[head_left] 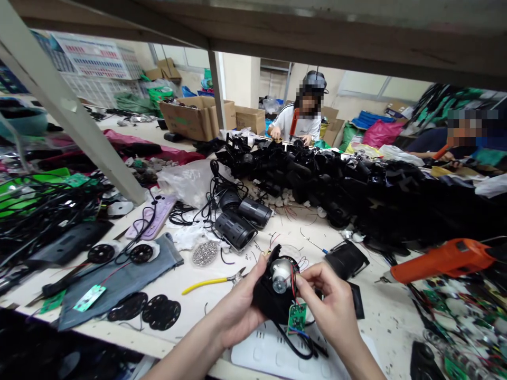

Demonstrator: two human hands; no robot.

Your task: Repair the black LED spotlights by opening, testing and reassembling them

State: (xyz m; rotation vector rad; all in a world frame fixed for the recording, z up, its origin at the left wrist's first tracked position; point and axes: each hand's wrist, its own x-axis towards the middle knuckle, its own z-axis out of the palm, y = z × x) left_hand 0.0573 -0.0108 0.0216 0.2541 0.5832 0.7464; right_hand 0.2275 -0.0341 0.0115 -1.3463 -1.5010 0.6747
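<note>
My left hand point(243, 311) grips a black plastic housing point(263, 301) from its left side, above the front of the bench. Seated in the housing is a silver motor point(280, 274) with red and black wires point(293, 279) beside it. Thumb and fingers of my right hand point(330, 295) pinch together at these wires; the exact contact is partly hidden. A green circuit board point(297, 317) hangs below the motor on its wires, with a black cable point(291, 345) looping under it. Yellow-handled pliers point(209, 284) lie left of the housing.
An orange electric screwdriver point(443, 259) juts in from the right, above loose boards. Black casings point(235, 229) lie ahead, before a long heap of black parts point(317, 179). Left are a dish of screws point(205, 254) and black discs point(161, 312). Two people work across the bench.
</note>
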